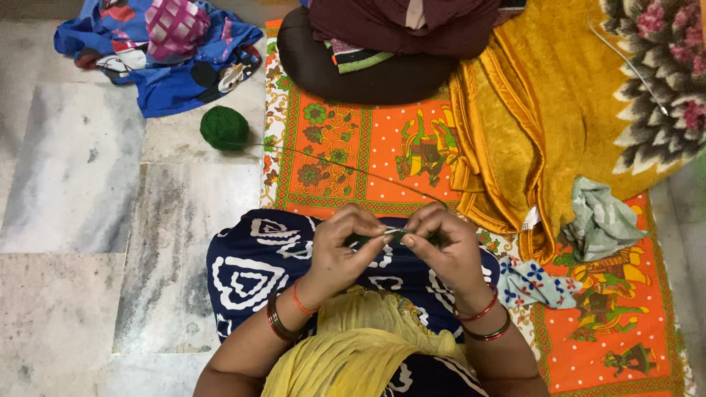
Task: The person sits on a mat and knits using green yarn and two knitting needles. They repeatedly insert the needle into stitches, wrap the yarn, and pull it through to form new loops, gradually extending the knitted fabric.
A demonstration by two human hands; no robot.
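Small dark green piece (395, 237) between the fingertips, mostly hidden, too small to identify.

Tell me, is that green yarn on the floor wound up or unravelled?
Wound up: the green yarn ball sits round and tight on the floor, one strand trailing out.

- The grey marble floor (73, 191) is carrying everything here.
- A green yarn ball (224, 127) is sitting on it, just beside an orange printed mat (382, 147).
- A blue patterned cloth heap (158, 48) is lying crumpled at the far left.
- A yellow blanket (544, 110) is lying over the mat.
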